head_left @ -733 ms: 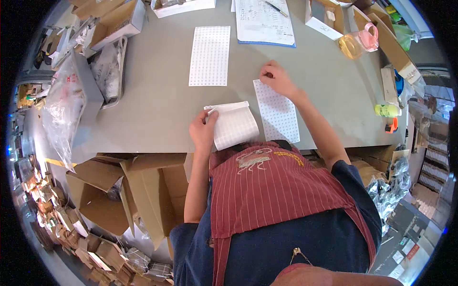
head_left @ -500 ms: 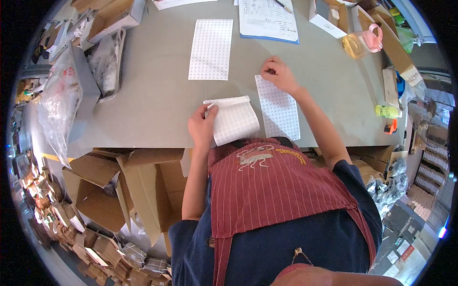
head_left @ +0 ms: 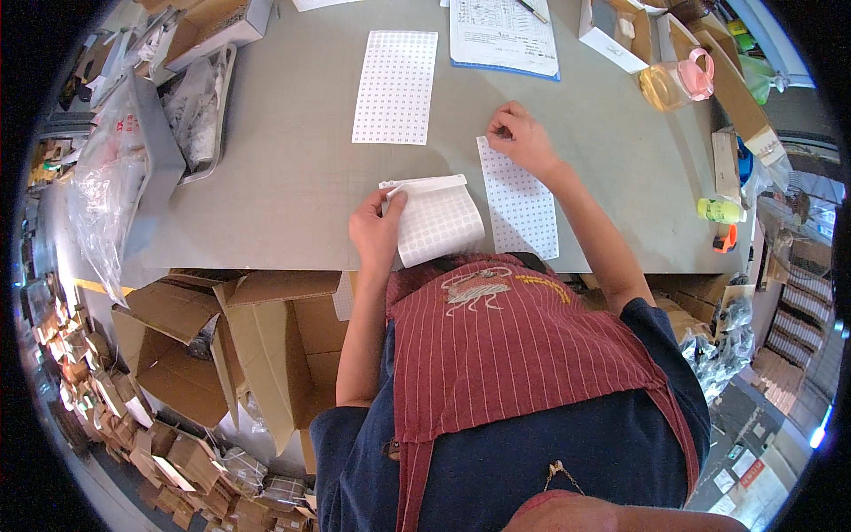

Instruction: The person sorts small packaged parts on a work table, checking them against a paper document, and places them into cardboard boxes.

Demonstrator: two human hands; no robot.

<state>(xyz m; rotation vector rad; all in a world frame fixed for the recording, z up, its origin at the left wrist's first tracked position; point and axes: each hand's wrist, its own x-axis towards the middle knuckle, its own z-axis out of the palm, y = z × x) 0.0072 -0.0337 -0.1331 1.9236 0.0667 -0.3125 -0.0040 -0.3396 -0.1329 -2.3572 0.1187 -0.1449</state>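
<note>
My left hand (head_left: 377, 229) is closed, its thumb on top, on the left edge of a white sticker sheet (head_left: 441, 226) with rows of pale round marks. The sheet's top edge is folded over and its body bows upward close to my apron. Over the top end of a second sticker sheet (head_left: 521, 204), lying flat with rows of small dark marks, is my right hand (head_left: 523, 142). Its fingers are curled together; anything between the fingertips is too small to make out. A third printed sticker sheet (head_left: 395, 87) lies flat farther up the table.
A clipboard (head_left: 505, 69) with papers and a pen lies at the far side. At right stand a bottle with a pink lid (head_left: 687, 80), white boxes (head_left: 613, 37) and a yellow-green bottle (head_left: 721, 210). Plastic-filled trays (head_left: 202, 124) are at left; open cartons (head_left: 173, 355) sit below.
The view has shifted slightly. The right hand's fingers have changed pose a little over the flat sheet; the left hand keeps its hold on the folded sheet.
</note>
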